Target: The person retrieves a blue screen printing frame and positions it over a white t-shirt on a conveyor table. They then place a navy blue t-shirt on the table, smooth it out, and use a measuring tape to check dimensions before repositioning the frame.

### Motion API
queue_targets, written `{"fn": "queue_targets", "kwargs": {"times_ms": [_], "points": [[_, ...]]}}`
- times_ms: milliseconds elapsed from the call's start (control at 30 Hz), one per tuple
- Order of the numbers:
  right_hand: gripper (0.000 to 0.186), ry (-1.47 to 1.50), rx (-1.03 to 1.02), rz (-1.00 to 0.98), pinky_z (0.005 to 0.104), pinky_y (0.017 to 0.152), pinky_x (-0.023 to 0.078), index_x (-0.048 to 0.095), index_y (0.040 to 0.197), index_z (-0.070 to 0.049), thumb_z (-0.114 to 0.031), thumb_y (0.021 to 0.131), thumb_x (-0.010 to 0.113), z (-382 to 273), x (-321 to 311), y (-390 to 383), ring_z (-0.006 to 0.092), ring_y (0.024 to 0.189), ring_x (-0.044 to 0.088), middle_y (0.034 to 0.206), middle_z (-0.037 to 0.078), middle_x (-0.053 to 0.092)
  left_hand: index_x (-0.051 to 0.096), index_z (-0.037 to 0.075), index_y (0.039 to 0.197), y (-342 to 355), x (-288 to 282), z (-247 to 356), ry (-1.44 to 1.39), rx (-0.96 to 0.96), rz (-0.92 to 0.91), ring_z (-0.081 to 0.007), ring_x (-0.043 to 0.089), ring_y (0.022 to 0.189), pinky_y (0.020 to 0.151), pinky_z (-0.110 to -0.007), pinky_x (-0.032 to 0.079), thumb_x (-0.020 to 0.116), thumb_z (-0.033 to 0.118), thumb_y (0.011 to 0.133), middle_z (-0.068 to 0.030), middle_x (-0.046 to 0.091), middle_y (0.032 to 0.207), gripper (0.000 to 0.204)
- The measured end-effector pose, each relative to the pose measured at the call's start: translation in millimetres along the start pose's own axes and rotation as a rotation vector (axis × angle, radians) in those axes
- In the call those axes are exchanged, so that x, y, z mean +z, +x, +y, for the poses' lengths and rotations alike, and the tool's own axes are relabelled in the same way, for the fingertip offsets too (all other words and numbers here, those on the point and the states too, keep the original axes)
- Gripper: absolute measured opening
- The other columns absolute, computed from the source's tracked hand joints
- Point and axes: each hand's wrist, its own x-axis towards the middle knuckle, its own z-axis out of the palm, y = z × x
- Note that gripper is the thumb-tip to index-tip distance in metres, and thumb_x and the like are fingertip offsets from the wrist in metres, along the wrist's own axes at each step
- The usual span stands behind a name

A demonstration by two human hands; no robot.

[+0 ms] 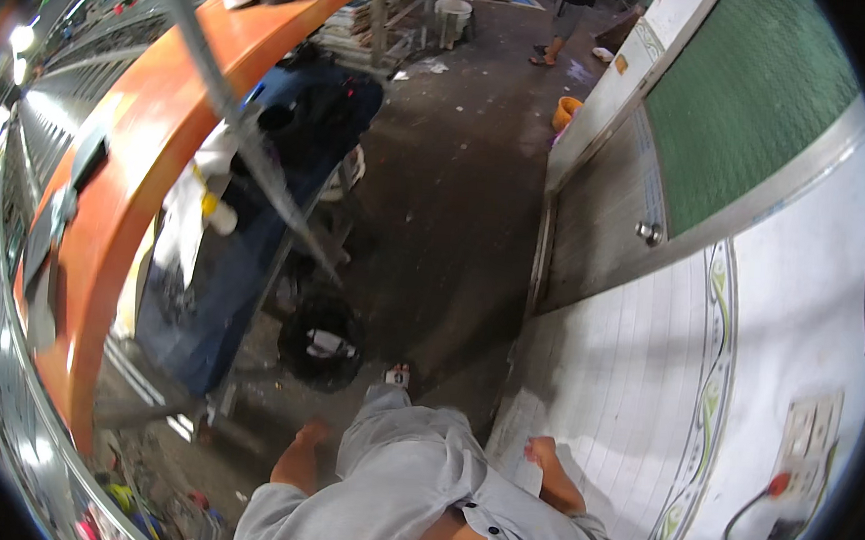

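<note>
1. Bin of round, black, apparently bag-lined make point(317, 377) is seen on the dark, worn floor point(455, 222), just beside a long, dark-blue-topped surface point(186, 339); pale, flat-looking scraps point(331, 344) are held inside it.
2. Little weight is suggested by the few scraps, though the depth of the load is hidden. The lining, if it is thin plastic film as judged, is likely to be soft, slippery and easily torn; whether a stiff wall is concealed beneath cannot be told.
3. A firm hold is best offered by the rim, gripped at opposite sides with lining and wall pinched together; by the loose film alone, the load would be poorly borne.
4. The bin is placed ahead of the bare left hand point(311, 433), low on the floor and clearly apart from it. Nothing is seen in that hand, but its fingers are too blurred for their spread to be judged.
5. The bare right hand point(540, 451) is held near the white, panelled wall point(625, 361), farther from the bin. Its fingers appear loosely curled; whether anything is grasped, or the wall touched, cannot be told.
</note>
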Motion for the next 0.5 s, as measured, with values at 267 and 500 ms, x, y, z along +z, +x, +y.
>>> {"fn": "queue_targets", "kwargs": {"times_ms": [267, 500], "points": [[0.013, 0.616, 0.393, -0.059, 0.0433, 0.050, 0.049, 0.067, 0.085, -0.005, -0.016, 0.086, 0.060, -50, 56, 63, 0.0274, 0.067, 0.064, 0.083, 0.011, 0.067, 0.073, 0.007, 0.093, 269, -361, 39, -0.761, 0.011, 0.135, -0.0253, 0.069, 0.084, 0.078, -0.037, 0.052, 0.066, 0.026, 0.083, -0.0106, 0.072, 0.090, 0.022], [0.016, -0.817, -0.429, -0.225, 0.0453, 0.055, 0.052, 0.070, 0.086, -0.006, -0.018, 0.086, 0.059, -302, 87, 209, 0.0274, 0.070, 0.067, 0.078, 0.008, 0.068, 0.073, 0.009, 0.100, 430, -532, 104, -0.972, -0.030, 0.082, -0.0182, 0.065, 0.080, 0.069, -0.037, 0.051, 0.067, 0.034, 0.085, -0.0059, 0.071, 0.087, 0.031]]}}
